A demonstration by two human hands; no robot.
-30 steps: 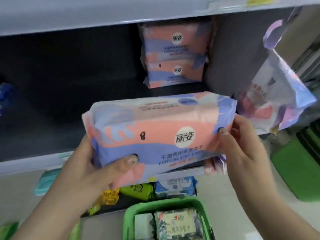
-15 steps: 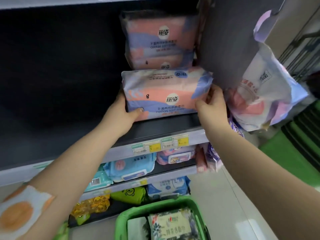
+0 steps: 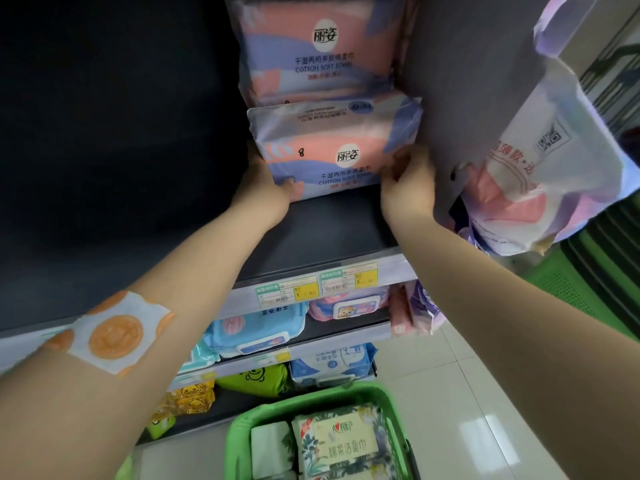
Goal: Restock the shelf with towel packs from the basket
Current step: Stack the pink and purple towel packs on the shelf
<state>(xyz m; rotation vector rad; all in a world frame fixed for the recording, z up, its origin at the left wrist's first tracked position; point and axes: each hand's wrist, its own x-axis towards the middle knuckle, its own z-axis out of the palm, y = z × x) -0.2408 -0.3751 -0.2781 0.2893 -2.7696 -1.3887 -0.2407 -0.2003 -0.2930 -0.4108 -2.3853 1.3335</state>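
Deeper onto the dark shelf [image 3: 322, 230] goes the towel pack [image 3: 329, 150], both hands' fingers [image 3: 287, 184] holding its ends, pale tiled floor [image 3: 460, 393] below.

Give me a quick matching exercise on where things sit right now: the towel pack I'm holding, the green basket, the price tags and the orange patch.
Things:
1. towel pack
2. green basket
3. price tags
4. orange patch

Places:
A. on the left forearm
B. on the floor below the shelves, with packs still inside
C. on the front edge of the shelf
D. on the shelf, between the left hand and the right hand, in front of stacked packs

Pairs: 1-D, 2-B, 3-C, 4-A
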